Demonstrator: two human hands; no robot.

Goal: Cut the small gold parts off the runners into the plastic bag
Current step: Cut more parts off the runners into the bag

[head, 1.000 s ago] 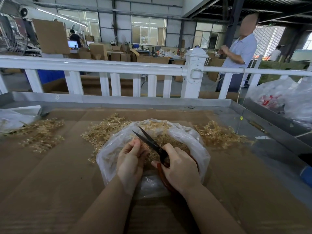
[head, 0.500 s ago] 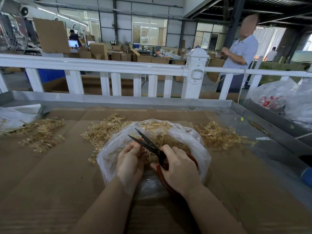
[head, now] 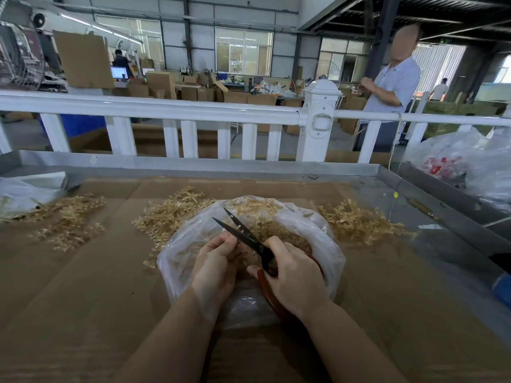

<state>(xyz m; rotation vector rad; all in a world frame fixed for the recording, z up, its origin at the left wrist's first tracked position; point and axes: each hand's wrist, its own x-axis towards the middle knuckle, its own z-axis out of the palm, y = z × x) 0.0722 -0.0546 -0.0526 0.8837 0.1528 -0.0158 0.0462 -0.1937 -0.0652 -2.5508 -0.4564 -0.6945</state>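
Note:
An open clear plastic bag (head: 307, 225) lies in the middle of the cardboard-covered table, with small gold parts inside. Over its mouth my right hand (head: 293, 277) grips black scissors (head: 243, 233) with red-brown handles, blades parted and pointing up-left. My left hand (head: 217, 261) is curled beside the blades and pinches a gold runner, which the fingers mostly hide. Heaps of gold runners lie behind the bag at the left (head: 168, 214), at the right (head: 356, 222) and at the far left (head: 66, 219).
A metal rim (head: 193, 164) and a white railing (head: 166, 111) bound the table's far side. Clear bags sit at the far left (head: 19, 192) and at the right (head: 470, 164). A person (head: 392, 89) stands behind the railing. Cardboard (head: 83, 286) covers the tabletop.
The scissor blades have swung a little leftward and stay parted. My left hand's fingers have shifted slightly on the runner. Both hands remain over the bag.

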